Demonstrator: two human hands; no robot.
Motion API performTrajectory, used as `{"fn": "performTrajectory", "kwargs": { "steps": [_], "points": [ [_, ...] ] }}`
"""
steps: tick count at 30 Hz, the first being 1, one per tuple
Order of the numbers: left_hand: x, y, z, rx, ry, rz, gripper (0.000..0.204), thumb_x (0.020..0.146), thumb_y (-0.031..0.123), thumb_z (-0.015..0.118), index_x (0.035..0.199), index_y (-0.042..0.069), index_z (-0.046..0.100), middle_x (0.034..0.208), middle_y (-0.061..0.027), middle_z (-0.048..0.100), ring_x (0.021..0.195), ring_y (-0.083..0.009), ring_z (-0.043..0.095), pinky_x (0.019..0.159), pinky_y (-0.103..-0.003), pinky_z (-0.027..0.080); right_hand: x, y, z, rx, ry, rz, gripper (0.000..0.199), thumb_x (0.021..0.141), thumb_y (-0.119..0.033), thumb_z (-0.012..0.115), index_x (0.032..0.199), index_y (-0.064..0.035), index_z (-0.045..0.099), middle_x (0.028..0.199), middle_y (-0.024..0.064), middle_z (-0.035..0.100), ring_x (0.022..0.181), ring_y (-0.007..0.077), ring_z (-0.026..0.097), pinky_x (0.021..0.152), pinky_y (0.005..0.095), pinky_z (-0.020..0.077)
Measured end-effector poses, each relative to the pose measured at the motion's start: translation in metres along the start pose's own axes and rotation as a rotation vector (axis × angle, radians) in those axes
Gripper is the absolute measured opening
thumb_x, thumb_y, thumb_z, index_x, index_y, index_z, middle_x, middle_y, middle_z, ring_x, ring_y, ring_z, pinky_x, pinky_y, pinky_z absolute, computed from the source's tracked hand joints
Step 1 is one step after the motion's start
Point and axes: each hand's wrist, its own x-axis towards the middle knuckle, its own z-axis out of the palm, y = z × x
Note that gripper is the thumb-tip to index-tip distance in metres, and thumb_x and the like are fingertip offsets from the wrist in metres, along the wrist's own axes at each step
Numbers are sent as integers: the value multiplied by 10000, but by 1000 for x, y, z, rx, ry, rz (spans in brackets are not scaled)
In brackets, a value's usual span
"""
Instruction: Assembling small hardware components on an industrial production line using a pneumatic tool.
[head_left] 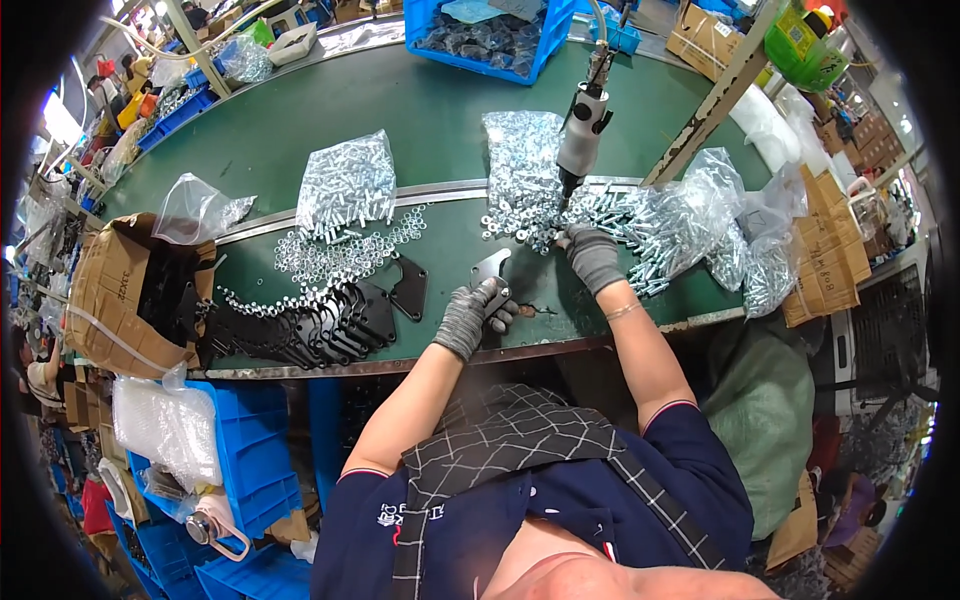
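My left hand [468, 318], in a grey knit glove, grips a small curved bracket plate [491, 268], its face bright with glare. My right hand [594, 258], gloved the same way, has its fingers drawn together at the near edge of a heap of small metal nuts [535, 232]; whatever they pinch is hidden. Just above that hand hangs a silver-and-black power screwdriver [582, 135], tip down, touched by neither hand. Left of my left hand, several black bracket plates [335, 325] lie overlapped in a row, with a single one [408, 288] apart from them.
Loose rings or nuts [335, 258] spread before a clear bag of bolts [347, 188]. Another bag [522, 150] stands behind the nut heap. Loose bolts [655, 235] and more bags lie right. A cardboard box [110, 290] stands left, a blue crate [480, 62] at the back.
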Motion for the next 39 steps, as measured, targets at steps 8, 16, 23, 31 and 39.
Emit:
{"fn": "performTrajectory", "kwargs": {
  "steps": [8, 16, 23, 31, 39],
  "points": [
    [4, -4, -1, 72, 42, 5, 247, 910, 227, 535, 925, -16, 576, 697, -138, 627, 467, -192, 568, 371, -265, 447, -58, -48, 4, 477, -6, -810, 134, 853, -179, 550, 904, -84, 631, 784, 101, 620, 668, 256, 614, 617, 342, 499],
    [4, -6, -1, -8, 55, 22, 203, 904, 204, 542, 866, 6, 568, 692, -98, 615, 453, -184, 546, 358, -274, 404, -44, -54, -8, 23, 50, -1102, 141, 829, -147, 549, 951, -80, 575, 778, 95, 583, 709, 256, 629, 578, 360, 493],
    [3, -5, 1, -65, 66, 5, 219, 912, 212, 528, 838, 11, 575, 684, -95, 618, 450, -179, 540, 364, -277, 407, -57, -61, -5, -86, -2, -891, 187, 828, -185, 547, 991, -97, 577, 801, 72, 567, 733, 255, 610, 596, 364, 487],
    [11, -10, 0, -1, 94, -8, 258, 916, 228, 519, 793, 8, 576, 654, -111, 615, 421, -199, 545, 334, -289, 416, -59, -69, -12, -344, 34, -941, 243, 861, -251, 473, 1029, -113, 581, 876, 102, 590, 838, 248, 613, 629, 392, 491],
    [5, -12, -2, 22, 63, 55, 265, 903, 274, 545, 860, 20, 607, 668, -83, 614, 468, -169, 562, 365, -242, 423, -63, -65, 1, -285, 89, -839, 254, 877, -340, 483, 887, -125, 616, 773, 79, 599, 741, 247, 604, 596, 384, 464]
  ]
}}
